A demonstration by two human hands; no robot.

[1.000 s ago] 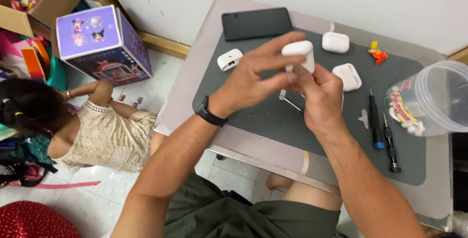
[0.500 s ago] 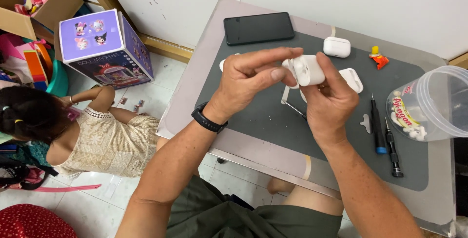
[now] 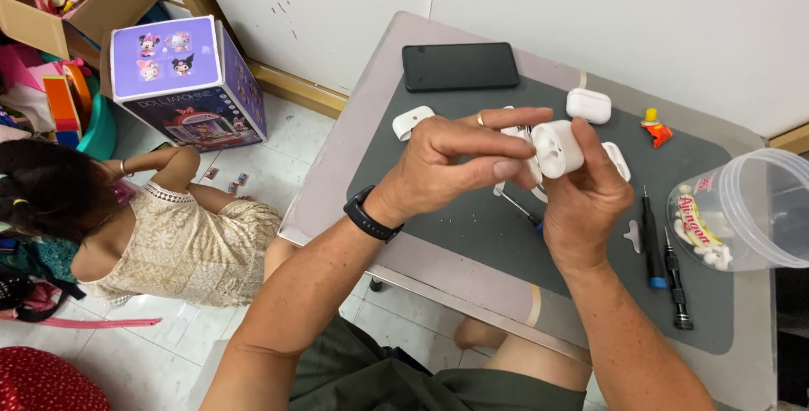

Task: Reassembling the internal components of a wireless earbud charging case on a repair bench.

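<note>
The right hand's fingers (image 3: 590, 146) wrap the white earbud case (image 3: 556, 148), thumb up along its side, holding it in the air above the middle of the dark mat (image 3: 472, 226). The left hand (image 3: 447, 162) closes in from the left — its fingers (image 3: 514, 116) pinch at the case's left end, over what looks like the hinge or lid; whether they hold a small part there I cannot tell. The step looks like working the case open or apart. The next move likely calls for a steady grip and fine force at the seam. More white cases (image 3: 588, 104) lie toward the bench's (image 3: 371, 125) far edge, screwdrivers (image 3: 653, 242) and a clear plastic tub (image 3: 750, 209) toward its right edge, a black phone (image 3: 459, 66) at the far left corner.
</note>
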